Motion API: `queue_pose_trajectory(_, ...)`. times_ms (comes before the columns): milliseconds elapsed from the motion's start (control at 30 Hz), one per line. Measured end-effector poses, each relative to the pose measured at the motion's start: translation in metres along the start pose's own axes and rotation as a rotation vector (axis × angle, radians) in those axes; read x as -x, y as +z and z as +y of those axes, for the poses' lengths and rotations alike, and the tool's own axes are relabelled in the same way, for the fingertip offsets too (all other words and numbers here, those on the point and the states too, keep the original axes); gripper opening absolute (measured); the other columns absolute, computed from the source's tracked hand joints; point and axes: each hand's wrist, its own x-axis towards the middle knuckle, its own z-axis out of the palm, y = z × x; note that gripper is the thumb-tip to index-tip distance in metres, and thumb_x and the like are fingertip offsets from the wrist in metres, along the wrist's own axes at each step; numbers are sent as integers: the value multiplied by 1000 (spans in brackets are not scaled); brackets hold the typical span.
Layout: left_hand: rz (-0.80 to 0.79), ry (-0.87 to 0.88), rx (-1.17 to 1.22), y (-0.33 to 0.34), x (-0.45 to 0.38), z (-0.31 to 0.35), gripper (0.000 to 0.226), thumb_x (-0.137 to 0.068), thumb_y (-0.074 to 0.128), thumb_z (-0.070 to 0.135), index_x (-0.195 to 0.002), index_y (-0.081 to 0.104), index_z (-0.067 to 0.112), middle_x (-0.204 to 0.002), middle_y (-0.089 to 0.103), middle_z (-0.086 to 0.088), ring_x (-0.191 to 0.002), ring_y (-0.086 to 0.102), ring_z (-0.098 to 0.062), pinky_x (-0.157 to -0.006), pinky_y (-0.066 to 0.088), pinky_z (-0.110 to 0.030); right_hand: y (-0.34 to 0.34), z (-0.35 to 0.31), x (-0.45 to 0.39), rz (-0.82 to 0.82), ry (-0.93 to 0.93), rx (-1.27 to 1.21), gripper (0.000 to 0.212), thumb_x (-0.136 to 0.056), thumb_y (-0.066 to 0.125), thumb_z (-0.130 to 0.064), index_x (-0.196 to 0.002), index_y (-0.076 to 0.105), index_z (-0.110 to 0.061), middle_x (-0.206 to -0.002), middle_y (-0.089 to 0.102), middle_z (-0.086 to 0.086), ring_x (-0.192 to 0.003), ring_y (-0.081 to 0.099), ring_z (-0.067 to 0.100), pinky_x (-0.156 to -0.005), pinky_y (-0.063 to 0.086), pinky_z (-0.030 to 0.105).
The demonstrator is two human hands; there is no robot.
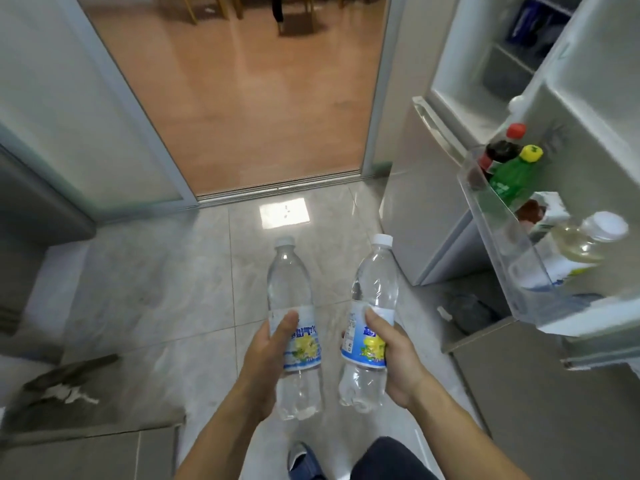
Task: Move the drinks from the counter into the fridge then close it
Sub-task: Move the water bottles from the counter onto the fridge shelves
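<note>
I hold two clear drink bottles with white caps and blue-and-yellow labels above the tiled floor. My left hand [266, 355] grips the left bottle [289, 282] around its label. My right hand [394, 355] grips the right bottle [375, 282] the same way. The fridge [460, 81] stands open at the right, its door [595, 81] swung toward me. The door shelf [491, 216] holds a dark bottle with a red cap [502, 147], a green bottle with a yellow cap [516, 174], a carton and a pale bottle with a white cap [581, 237].
A doorway with a sliding track [277, 188] leads to a wooden floor ahead. A grey cabinet [38, 202] stands at the left, and a mat [86, 393] lies on the floor at lower left. A dark object [471, 310] lies on the floor by the fridge base.
</note>
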Motion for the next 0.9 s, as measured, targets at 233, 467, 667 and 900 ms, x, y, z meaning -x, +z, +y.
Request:
queue_pose_trajectory(233,-24,-23,6,-8,-79,48,65,-68,57,63,-108,65,12,-86,77,-5,-74,76,-20,-52,55,-20,28,-35,-76,22,16,2,77,-64,73,-55,-124,63,-8,-111,73,19,-103,70,38,-90,57,48)
queue_pose_trajectory(467,-50,25,-77,13,-182,123,74,-61,54,73,-107,67,16,-89,78,-2,-81,76,-21,-58,58,-25,40,-103,-180,39,29,-36,70,-68,68,-58,-120,68,-11,-110,74,17,-103,71,37,-80,60,41)
queue_pose_trajectory(667,-68,32,-101,44,-264,193,77,-56,57,76,-107,65,19,-88,78,0,-80,76,-20,-61,59,-31,39,-176,-256,69,7,-51,65,-72,75,-56,-118,69,-11,-112,73,18,-107,69,40,-97,53,52)
queue_pose_trajectory(900,-173,-35,-104,73,-359,242,70,-66,57,68,-109,66,13,-91,77,-7,-80,76,-25,-57,58,-28,32,-223,-333,189,-20,-112,58,-69,73,-60,-109,75,-16,-106,75,17,-97,73,34,-83,60,43)
